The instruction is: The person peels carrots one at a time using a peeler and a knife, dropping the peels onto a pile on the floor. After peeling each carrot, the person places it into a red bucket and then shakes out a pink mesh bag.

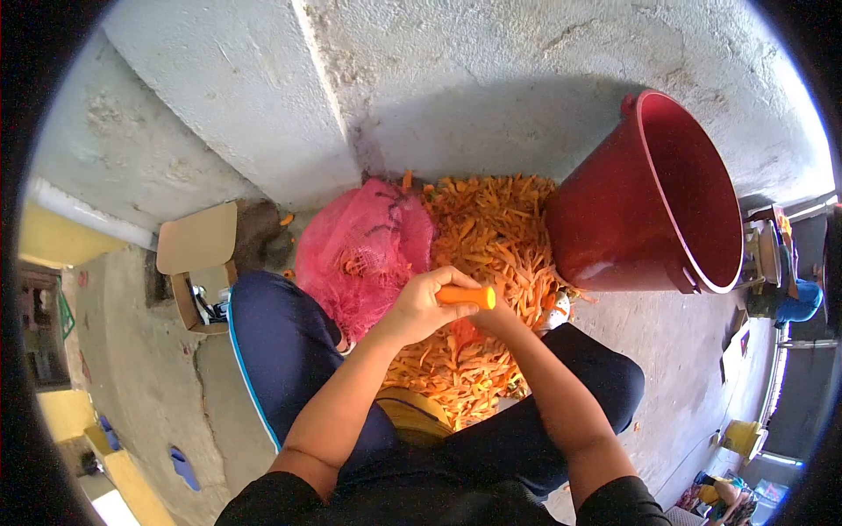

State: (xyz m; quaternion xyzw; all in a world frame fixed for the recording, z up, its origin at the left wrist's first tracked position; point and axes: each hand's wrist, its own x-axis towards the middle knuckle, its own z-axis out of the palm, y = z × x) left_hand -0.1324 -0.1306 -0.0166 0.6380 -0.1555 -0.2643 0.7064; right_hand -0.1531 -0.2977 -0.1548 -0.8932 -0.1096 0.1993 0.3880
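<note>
My left hand (425,302) is closed round an orange peeled carrot (469,297), whose blunt end points to the right. My right hand (493,316) is just behind the carrot's end. Its fingers are hidden, so I cannot see what they hold. Below both hands a large heap of orange peelings (491,228) spreads over the floor between my legs. A pink mesh bag (368,245) lies left of the heap, close beyond my left hand.
At the right of the heap a big dark red bucket (605,210) leans, its mouth facing right. An open cardboard box (197,302) stands by my left knee. Rough grey wall (465,79) rises behind. A blue slipper (184,467) lies lower left; a person (730,498) sits lower right.
</note>
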